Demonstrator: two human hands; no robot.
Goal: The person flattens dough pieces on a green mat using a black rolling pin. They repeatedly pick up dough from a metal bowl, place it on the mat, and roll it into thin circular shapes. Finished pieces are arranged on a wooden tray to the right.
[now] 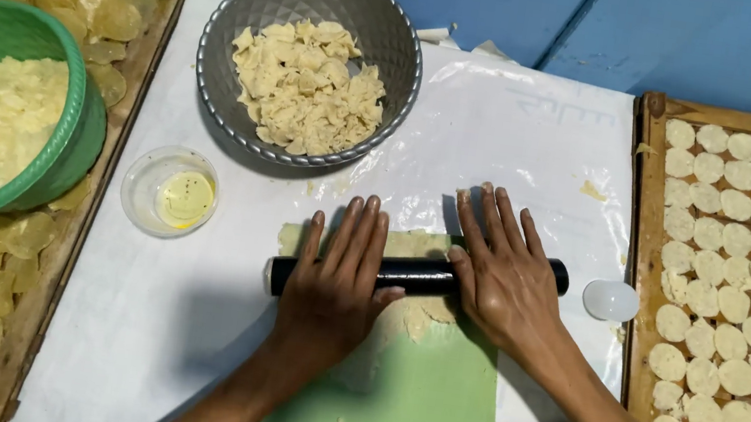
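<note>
Two hands on one roller

— How are my hands sitting?
— Both flat, palms down, fingers straight and pointing away from me. My left hand and right hand lie side by side, slightly apart.
— Forearms?
— Both reach in from the near edge, angling inward.

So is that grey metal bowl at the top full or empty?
Partly full: the grey metal bowl holds a heap of pale dough scraps, with bare wall showing around them.
</note>
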